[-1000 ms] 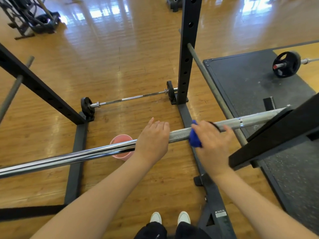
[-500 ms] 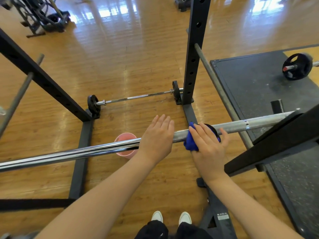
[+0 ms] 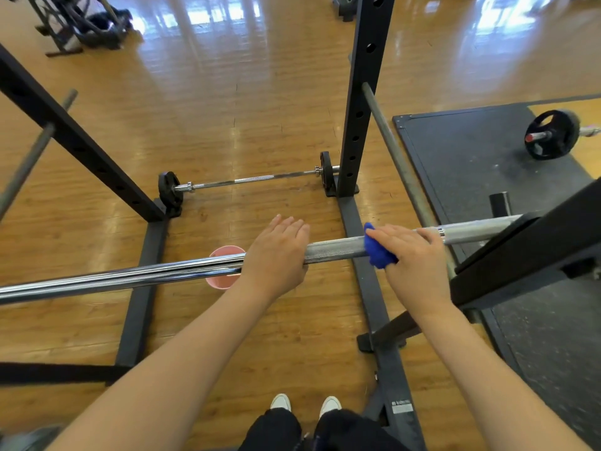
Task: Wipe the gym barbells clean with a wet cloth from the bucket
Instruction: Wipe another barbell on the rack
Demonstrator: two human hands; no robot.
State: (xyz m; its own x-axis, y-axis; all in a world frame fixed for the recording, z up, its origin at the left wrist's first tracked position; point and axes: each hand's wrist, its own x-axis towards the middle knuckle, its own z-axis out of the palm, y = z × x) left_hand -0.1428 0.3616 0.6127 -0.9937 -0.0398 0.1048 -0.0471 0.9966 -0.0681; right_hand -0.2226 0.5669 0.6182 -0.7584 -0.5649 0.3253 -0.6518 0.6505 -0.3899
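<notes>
The black squat rack (image 3: 364, 102) carries the long steel barbell (image 3: 146, 275) across the frame, the pink bucket (image 3: 224, 281) on the wood floor right beneath it. Left hand (image 3: 276, 255) rests flat on the bar, fingers straight; right hand (image 3: 416, 265) presses the blue cloth (image 3: 377, 252) onto the knurling, fingers draped over.

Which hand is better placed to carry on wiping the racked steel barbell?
The right hand: it already presses the blue cloth around the racked steel barbell. The left hand lies flat on the bar, holding no cloth, better for steadying.
</notes>
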